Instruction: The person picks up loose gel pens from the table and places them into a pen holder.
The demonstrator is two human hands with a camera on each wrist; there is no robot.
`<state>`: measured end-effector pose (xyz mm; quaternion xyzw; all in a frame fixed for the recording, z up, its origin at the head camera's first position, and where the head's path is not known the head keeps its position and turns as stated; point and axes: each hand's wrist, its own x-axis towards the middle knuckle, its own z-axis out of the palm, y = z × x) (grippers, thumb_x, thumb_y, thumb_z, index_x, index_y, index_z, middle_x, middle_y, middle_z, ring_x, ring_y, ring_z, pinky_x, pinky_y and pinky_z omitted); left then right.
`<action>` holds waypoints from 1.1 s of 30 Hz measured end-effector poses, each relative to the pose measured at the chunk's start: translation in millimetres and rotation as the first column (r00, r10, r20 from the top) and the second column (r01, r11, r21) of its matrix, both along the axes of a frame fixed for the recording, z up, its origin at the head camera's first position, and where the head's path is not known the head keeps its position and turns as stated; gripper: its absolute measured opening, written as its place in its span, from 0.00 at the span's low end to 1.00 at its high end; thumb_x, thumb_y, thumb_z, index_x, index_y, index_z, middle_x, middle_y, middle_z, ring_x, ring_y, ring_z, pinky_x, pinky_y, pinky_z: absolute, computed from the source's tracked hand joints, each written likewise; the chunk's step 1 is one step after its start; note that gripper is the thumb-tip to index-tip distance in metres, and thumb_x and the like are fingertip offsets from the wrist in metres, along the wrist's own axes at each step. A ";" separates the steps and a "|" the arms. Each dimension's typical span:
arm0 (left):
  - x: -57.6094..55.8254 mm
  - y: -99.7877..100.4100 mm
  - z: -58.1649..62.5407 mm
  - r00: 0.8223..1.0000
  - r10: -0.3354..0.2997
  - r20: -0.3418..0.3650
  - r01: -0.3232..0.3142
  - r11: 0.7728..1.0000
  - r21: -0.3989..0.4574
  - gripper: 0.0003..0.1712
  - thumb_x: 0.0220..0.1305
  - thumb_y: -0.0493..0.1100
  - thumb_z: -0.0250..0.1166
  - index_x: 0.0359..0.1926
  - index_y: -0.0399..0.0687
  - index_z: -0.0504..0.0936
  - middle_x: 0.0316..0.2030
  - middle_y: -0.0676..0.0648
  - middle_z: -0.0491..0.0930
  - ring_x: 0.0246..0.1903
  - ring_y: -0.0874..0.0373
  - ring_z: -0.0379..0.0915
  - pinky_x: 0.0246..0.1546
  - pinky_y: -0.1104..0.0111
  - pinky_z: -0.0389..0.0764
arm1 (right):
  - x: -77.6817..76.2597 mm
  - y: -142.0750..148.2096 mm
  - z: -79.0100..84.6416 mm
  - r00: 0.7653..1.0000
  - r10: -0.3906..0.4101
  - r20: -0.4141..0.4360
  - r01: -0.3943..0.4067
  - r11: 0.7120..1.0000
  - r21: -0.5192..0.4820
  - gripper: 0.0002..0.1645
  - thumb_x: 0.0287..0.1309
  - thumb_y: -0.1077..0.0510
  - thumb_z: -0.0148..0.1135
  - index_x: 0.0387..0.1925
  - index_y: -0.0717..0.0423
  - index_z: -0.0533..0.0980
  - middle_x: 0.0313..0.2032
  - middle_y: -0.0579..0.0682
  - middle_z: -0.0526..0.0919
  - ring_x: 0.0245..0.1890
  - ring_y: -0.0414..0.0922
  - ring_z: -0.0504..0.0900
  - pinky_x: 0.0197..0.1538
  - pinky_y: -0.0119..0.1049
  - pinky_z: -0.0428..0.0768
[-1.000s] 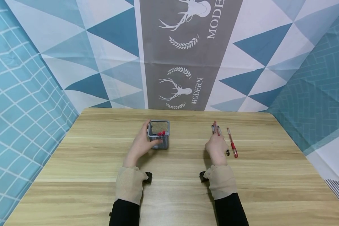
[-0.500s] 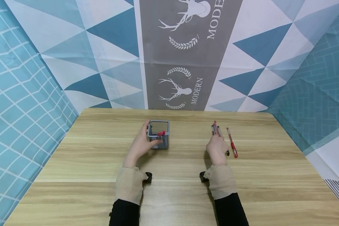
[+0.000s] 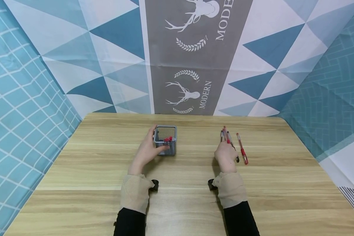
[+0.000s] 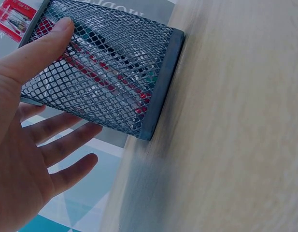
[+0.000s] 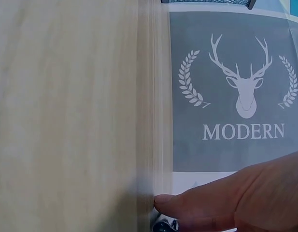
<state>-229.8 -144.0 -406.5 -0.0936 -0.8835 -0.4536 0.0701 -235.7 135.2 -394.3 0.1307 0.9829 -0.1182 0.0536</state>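
A dark wire-mesh pen holder (image 3: 171, 150) stands on the table left of centre, with red and dark pens showing through its mesh (image 4: 110, 72). My left hand (image 3: 144, 152) holds it from the left, thumb on the near face and fingers along the other side. Further right, my right hand (image 3: 225, 154) is down over a small bunch of pens (image 3: 225, 133), red and black. In the right wrist view its thumb and fingers pinch a pen (image 5: 165, 225), of which just a dark end shows. A red pen (image 3: 242, 149) lies separately to the right of this hand.
The wooden table (image 3: 183, 200) reaches back to a patterned cloth backdrop (image 3: 188, 65) with a deer print. A black pen end (image 3: 237, 159) sticks out beside my right hand. Blue cloth (image 3: 23, 98) hangs at the left side.
My right hand has shifted very slightly over the pens, showing a bit more of the black one. The left hand and pen holder have stayed put.
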 end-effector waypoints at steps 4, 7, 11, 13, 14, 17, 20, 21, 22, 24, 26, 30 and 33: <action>-0.6 -0.2 0.1 1.000 0.001 0.002 -0.001 1.000 0.003 0.56 0.35 0.58 0.68 0.63 0.60 0.44 0.52 0.42 0.65 0.46 0.52 0.65 0.48 0.56 0.66 | -0.7 0.3 0.1 1.000 0.006 0.017 -0.006 1.000 -0.005 0.17 0.53 0.61 0.47 0.40 0.71 0.68 0.32 0.67 0.75 0.30 0.58 0.75 0.31 0.52 0.73; -0.5 -0.2 0.2 1.000 0.001 0.002 -0.001 1.000 0.000 0.56 0.35 0.58 0.69 0.63 0.60 0.44 0.52 0.42 0.65 0.47 0.52 0.65 0.48 0.56 0.66 | -1.2 0.7 -0.3 0.999 0.007 0.033 -0.006 1.000 -0.010 0.17 0.53 0.60 0.46 0.40 0.71 0.68 0.33 0.66 0.75 0.31 0.58 0.75 0.31 0.51 0.73; -0.1 -0.3 0.2 1.000 0.000 0.004 0.000 1.000 -0.001 0.56 0.36 0.58 0.68 0.63 0.61 0.44 0.52 0.42 0.65 0.47 0.52 0.65 0.47 0.55 0.66 | -1.6 1.3 -0.6 0.999 0.005 0.051 -0.004 1.000 -0.010 0.16 0.52 0.60 0.46 0.39 0.70 0.69 0.34 0.66 0.76 0.32 0.57 0.75 0.31 0.50 0.72; 0.1 -0.4 0.4 1.000 0.000 0.004 0.000 1.000 0.001 0.55 0.36 0.58 0.68 0.63 0.62 0.45 0.53 0.43 0.64 0.47 0.51 0.65 0.47 0.55 0.66 | -1.7 1.7 -0.6 0.998 0.004 0.058 -0.004 1.000 -0.009 0.16 0.52 0.61 0.45 0.39 0.70 0.69 0.35 0.65 0.76 0.33 0.57 0.75 0.31 0.49 0.72; 0.2 -0.4 0.5 1.000 0.000 0.003 0.000 1.000 0.001 0.55 0.36 0.58 0.68 0.63 0.63 0.44 0.53 0.43 0.64 0.47 0.51 0.65 0.47 0.55 0.66 | -1.7 1.5 -0.4 0.998 0.005 0.061 -0.004 1.000 -0.007 0.16 0.52 0.60 0.45 0.39 0.70 0.69 0.35 0.65 0.76 0.33 0.57 0.75 0.31 0.49 0.72; 0.5 -0.4 1.2 1.000 0.000 0.002 0.000 1.000 0.002 0.55 0.36 0.58 0.69 0.63 0.63 0.44 0.53 0.42 0.64 0.47 0.51 0.65 0.47 0.55 0.66 | -2.0 1.5 -0.1 0.998 0.007 0.065 -0.007 1.000 -0.007 0.17 0.53 0.61 0.44 0.40 0.70 0.69 0.35 0.65 0.76 0.33 0.57 0.75 0.32 0.49 0.72; 0.8 -0.5 1.7 1.000 -0.003 -0.002 0.003 1.000 0.001 0.55 0.36 0.57 0.69 0.63 0.61 0.45 0.53 0.42 0.64 0.47 0.51 0.65 0.48 0.55 0.66 | -1.3 1.1 0.4 0.998 0.015 0.064 -0.015 1.000 -0.009 0.16 0.53 0.61 0.44 0.40 0.70 0.68 0.33 0.65 0.76 0.32 0.56 0.75 0.31 0.49 0.72; 0.7 -0.6 1.6 1.000 -0.005 -0.004 0.005 1.000 0.003 0.55 0.36 0.57 0.69 0.63 0.61 0.45 0.53 0.42 0.64 0.47 0.51 0.65 0.48 0.55 0.66 | -1.0 1.0 0.6 0.998 0.017 0.064 -0.017 1.000 -0.011 0.16 0.53 0.61 0.44 0.39 0.70 0.69 0.33 0.65 0.76 0.31 0.55 0.75 0.30 0.49 0.72; 0.6 -0.6 1.6 1.000 -0.007 -0.007 0.007 1.000 0.004 0.55 0.36 0.57 0.69 0.63 0.60 0.45 0.52 0.42 0.64 0.47 0.51 0.65 0.48 0.55 0.66 | -0.9 0.7 0.8 0.998 0.018 0.064 -0.018 1.000 -0.013 0.15 0.53 0.61 0.44 0.38 0.70 0.69 0.32 0.64 0.76 0.30 0.54 0.75 0.29 0.48 0.72; 0.5 -0.6 1.6 1.000 -0.009 -0.014 0.009 1.000 0.007 0.55 0.36 0.56 0.69 0.63 0.60 0.46 0.52 0.43 0.65 0.47 0.51 0.65 0.48 0.56 0.66 | -0.8 0.4 0.9 0.997 0.018 0.070 -0.017 1.000 -0.018 0.14 0.53 0.61 0.44 0.37 0.69 0.70 0.30 0.63 0.76 0.27 0.53 0.75 0.26 0.46 0.72; 0.1 -0.6 1.2 1.000 -0.013 -0.020 0.013 1.000 0.012 0.54 0.36 0.56 0.69 0.62 0.60 0.46 0.51 0.43 0.65 0.47 0.51 0.65 0.47 0.56 0.66 | -1.1 0.3 0.7 0.997 0.014 0.074 -0.012 1.000 -0.021 0.14 0.53 0.61 0.45 0.35 0.69 0.71 0.29 0.63 0.76 0.26 0.52 0.75 0.24 0.45 0.72; 0.2 -0.2 1.4 1.000 -0.012 -0.018 0.012 1.000 0.013 0.54 0.36 0.55 0.69 0.62 0.61 0.46 0.51 0.43 0.65 0.47 0.51 0.65 0.47 0.56 0.66 | -0.8 0.6 0.3 0.997 0.011 0.081 -0.008 0.999 -0.031 0.13 0.52 0.61 0.46 0.32 0.67 0.73 0.27 0.61 0.76 0.23 0.50 0.73 0.21 0.43 0.71; 0.1 -0.4 1.3 1.000 -0.010 -0.015 0.011 1.000 0.006 0.55 0.36 0.55 0.69 0.63 0.60 0.46 0.51 0.43 0.65 0.47 0.51 0.65 0.48 0.56 0.66 | 0.0 1.6 0.4 0.996 0.019 0.088 -0.016 0.999 -0.042 0.12 0.51 0.60 0.47 0.30 0.65 0.73 0.25 0.59 0.75 0.22 0.49 0.72 0.20 0.42 0.71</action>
